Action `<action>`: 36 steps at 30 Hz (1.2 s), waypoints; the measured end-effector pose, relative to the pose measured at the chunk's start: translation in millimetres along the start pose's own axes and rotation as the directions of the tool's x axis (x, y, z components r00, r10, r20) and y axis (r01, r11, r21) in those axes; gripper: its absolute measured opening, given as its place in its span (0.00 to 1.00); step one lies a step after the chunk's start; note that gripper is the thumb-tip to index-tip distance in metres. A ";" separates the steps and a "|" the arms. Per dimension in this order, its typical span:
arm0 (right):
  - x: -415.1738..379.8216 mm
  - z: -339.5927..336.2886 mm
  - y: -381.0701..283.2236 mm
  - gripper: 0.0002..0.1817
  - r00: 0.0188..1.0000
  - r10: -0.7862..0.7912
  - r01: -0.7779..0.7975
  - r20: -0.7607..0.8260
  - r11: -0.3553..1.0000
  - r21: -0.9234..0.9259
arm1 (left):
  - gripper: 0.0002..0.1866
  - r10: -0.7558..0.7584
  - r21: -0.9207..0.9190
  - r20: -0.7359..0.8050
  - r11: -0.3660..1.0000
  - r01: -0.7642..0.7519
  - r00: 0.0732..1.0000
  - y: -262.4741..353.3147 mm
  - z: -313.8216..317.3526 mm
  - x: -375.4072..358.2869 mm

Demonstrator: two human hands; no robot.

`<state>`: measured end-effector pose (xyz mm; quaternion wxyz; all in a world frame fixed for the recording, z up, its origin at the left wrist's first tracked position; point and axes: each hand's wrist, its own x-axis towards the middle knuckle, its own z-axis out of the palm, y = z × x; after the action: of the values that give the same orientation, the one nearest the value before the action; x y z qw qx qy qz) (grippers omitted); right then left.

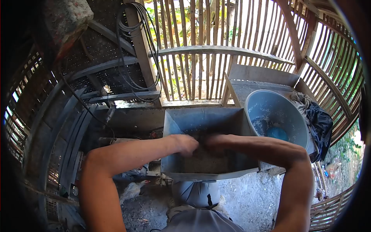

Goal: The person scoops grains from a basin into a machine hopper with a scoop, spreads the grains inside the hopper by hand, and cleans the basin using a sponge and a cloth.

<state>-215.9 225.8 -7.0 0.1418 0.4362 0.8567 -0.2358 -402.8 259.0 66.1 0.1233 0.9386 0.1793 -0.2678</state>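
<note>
My left hand (188, 144) is over the inside of a sheet-metal hopper (210, 176), its fingers pointing down and mostly out of sight. Close beside it, my right hand (215, 142) is dark and smeared by motion, also within the hopper. What either hand holds, if anything, cannot be made out. The hopper's sloping walls lead down to a shadowed bottom, where some brownish material seems to lie. Below its front edge hangs a full grey sack (195, 193), just in front of my body.
Right of the hopper, a large grey-blue basin (257, 101) holds a teal bowl (277, 133). Dark cloth or plastic (320, 120) lies beyond it. A white bird (132, 191) is on the floor at left. Coiled cable (124, 75) hangs from a post before the slatted wall.
</note>
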 end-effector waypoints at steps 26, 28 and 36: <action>-119.3 -53.7 -83.9 0.20 0.990 0.085 -0.045 -0.116 0.950 0.308 | 0.27 0.110 -0.393 -0.164 0.904 -0.167 0.980 37.7 -11.3 -60.0; -93.0 10.3 -54.2 0.20 0.986 -0.149 0.120 0.068 0.940 0.319 | 0.29 0.127 -0.296 0.169 0.952 -0.072 0.977 43.8 11.5 -52.0; -123.9 -59.6 -89.1 0.20 0.931 0.198 -0.102 -0.306 0.947 0.305 | 0.25 0.080 -0.318 -0.132 0.941 -0.118 0.988 43.3 -9.4 -72.5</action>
<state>-218.9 127.6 124.2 -0.0510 0.5503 0.7894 -0.2674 -438.5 203.2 119.4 0.2788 0.9273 0.1804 -0.1727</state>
